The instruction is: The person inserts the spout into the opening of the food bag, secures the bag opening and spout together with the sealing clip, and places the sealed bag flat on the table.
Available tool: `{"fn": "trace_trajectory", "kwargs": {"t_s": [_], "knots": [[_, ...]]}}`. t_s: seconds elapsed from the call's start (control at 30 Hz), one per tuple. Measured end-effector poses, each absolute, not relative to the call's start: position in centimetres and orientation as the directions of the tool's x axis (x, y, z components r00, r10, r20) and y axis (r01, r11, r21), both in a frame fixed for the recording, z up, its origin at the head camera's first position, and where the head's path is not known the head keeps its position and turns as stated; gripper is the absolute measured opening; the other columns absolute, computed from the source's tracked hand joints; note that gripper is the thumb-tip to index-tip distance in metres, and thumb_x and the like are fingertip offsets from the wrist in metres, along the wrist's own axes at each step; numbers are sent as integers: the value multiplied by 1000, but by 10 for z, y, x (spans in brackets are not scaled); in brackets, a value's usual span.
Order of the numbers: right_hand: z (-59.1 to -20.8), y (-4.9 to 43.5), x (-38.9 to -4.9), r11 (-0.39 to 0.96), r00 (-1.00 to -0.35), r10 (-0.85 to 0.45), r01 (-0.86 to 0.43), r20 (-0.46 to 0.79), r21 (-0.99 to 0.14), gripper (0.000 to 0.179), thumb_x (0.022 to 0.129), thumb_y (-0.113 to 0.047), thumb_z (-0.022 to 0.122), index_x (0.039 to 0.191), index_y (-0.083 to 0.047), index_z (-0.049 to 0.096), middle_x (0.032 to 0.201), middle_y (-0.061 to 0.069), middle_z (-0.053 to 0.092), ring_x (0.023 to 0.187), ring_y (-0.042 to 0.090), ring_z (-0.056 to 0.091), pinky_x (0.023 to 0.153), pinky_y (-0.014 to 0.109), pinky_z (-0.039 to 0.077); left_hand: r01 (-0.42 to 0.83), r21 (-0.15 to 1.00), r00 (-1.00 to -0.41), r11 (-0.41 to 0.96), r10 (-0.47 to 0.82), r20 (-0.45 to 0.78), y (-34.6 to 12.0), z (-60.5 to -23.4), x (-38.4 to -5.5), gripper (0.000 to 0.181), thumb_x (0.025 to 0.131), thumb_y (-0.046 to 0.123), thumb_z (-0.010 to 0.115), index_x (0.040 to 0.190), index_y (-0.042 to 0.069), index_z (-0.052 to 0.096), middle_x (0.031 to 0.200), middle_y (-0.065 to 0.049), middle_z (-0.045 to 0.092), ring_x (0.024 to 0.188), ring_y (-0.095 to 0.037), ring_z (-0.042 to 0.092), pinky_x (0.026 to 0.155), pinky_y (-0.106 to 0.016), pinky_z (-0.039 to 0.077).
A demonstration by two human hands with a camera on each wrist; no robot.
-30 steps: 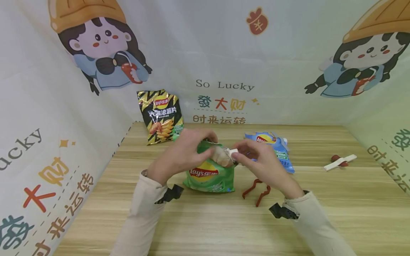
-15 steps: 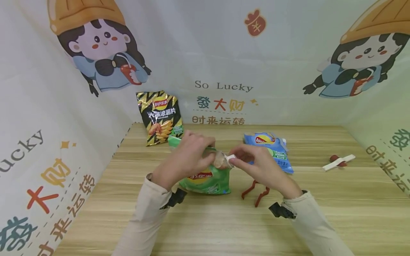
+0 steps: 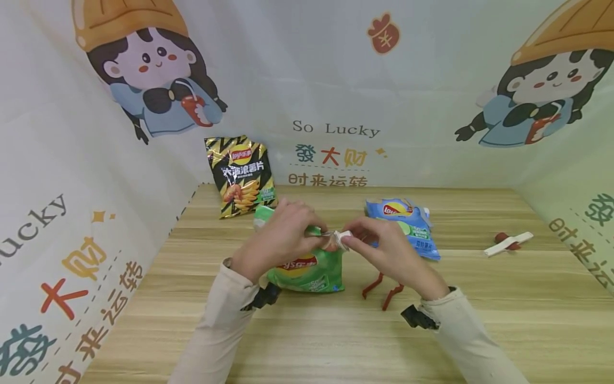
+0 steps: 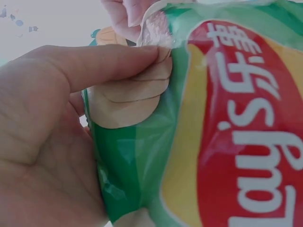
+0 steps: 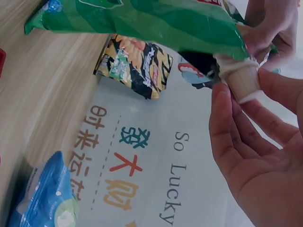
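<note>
A green bag of potato chips (image 3: 314, 280) stands on the table in front of me. My left hand (image 3: 278, 237) grips its gathered top edge, the thumb pressed flat on the printed chips in the left wrist view. At the bag's top corner, a small white ribbed piece shaped like a cap (image 5: 244, 82) is pinched between the thumb and fingers of my right hand (image 3: 393, 253). The bag's corner meets this piece right at its wider rim. In the head view the hands hide most of the bag's upper part.
A red clip (image 3: 394, 294) lies on the table, partly under my right hand. Behind that hand is a blue chip bag (image 3: 421, 233). A black and gold chip bag (image 3: 242, 178) leans on the back cloth, left. A white strip (image 3: 508, 244) crosses a red piece, right.
My left hand has shifted down and turned over the bag's top, gathering its edge. The bag has moved slightly left. My right hand keeps its pinch on the white piece.
</note>
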State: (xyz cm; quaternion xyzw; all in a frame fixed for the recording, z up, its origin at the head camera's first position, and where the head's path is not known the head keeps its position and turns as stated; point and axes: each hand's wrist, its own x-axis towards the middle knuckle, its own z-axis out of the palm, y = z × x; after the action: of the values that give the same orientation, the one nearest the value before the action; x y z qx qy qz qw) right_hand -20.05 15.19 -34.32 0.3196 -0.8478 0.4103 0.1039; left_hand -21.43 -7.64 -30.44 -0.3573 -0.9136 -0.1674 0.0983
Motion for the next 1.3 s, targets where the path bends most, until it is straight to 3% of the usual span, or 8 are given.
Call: {"fn": "trace_trajectory", "kwargs": {"t_s": [0.23, 0.43, 0.63, 0.73, 0.87, 1.03, 1.23, 1.3], "knots": [[-351, 145, -201, 439, -750, -380, -661, 541, -609, 16, 97, -17, 67, 109, -7, 70, 94, -1, 70, 82, 9, 65, 72, 28, 57, 685, 240, -726, 688, 616, 306, -73, -306, -217, 17, 90, 33, 74, 101, 20, 78, 92, 10, 70, 83, -9, 54, 78, -34, 29], [-360, 137, -200, 363, -768, -286, -640, 573, -677, 17, 96, -13, 67, 110, -2, 70, 96, 6, 71, 82, 15, 70, 73, 34, 58, 678, 207, -728, 705, 607, 318, -73, -305, -217, 29, 90, 45, 71, 104, 20, 78, 85, 9, 61, 79, -12, 48, 80, -37, 29], [-363, 136, -200, 347, -802, -262, -598, 537, -723, 20, 96, -13, 67, 111, -1, 69, 98, 6, 70, 84, 16, 68, 73, 30, 57, 672, 211, -738, 710, 618, 269, -70, -305, -216, 32, 92, 45, 69, 107, 18, 75, 97, 7, 71, 90, -12, 58, 84, -37, 32], [-362, 134, -199, 330, -807, -268, -590, 526, -737, 20, 96, -12, 67, 112, -1, 69, 99, 7, 70, 84, 20, 69, 72, 27, 57, 651, 160, -753, 742, 604, 261, -70, -302, -212, 37, 92, 50, 67, 108, 17, 74, 98, 6, 72, 94, -14, 60, 87, -39, 32], [-361, 133, -199, 298, -809, -273, -586, 521, -753, 19, 96, -11, 66, 113, -1, 69, 99, 7, 70, 84, 28, 69, 72, 27, 56, 609, 54, -767, 792, 570, 295, -72, -296, -205, 52, 85, 60, 69, 113, 16, 72, 108, 0, 73, 104, -23, 58, 92, -46, 32], [-361, 133, -199, 262, -828, -277, -553, 488, -791, 20, 96, -12, 67, 114, -3, 68, 101, 7, 69, 85, 23, 68, 74, 28, 56, 566, 88, -808, 820, 531, 255, -79, -297, -201, 65, 75, 55, 82, 121, 13, 64, 110, 0, 68, 100, -22, 54, 90, -45, 34], [-362, 132, -199, 222, -833, -288, -538, 473, -813, 22, 96, -12, 67, 115, -2, 67, 104, 9, 68, 88, 20, 68, 78, 30, 57, 612, 227, -786, 757, 551, 282, -81, -305, -206, 27, 80, 37, 84, 92, 18, 70, 78, 11, 64, 76, -14, 50, 76, -36, 30], [-362, 133, -200, 214, -831, -292, -540, 474, -814, 23, 96, -12, 67, 116, -1, 67, 105, 9, 68, 89, 21, 68, 78, 30, 57, 633, 267, -772, 726, 565, 292, -79, -307, -208, 19, 81, 34, 83, 86, 20, 71, 74, 14, 64, 73, -11, 50, 74, -35, 29]]}}
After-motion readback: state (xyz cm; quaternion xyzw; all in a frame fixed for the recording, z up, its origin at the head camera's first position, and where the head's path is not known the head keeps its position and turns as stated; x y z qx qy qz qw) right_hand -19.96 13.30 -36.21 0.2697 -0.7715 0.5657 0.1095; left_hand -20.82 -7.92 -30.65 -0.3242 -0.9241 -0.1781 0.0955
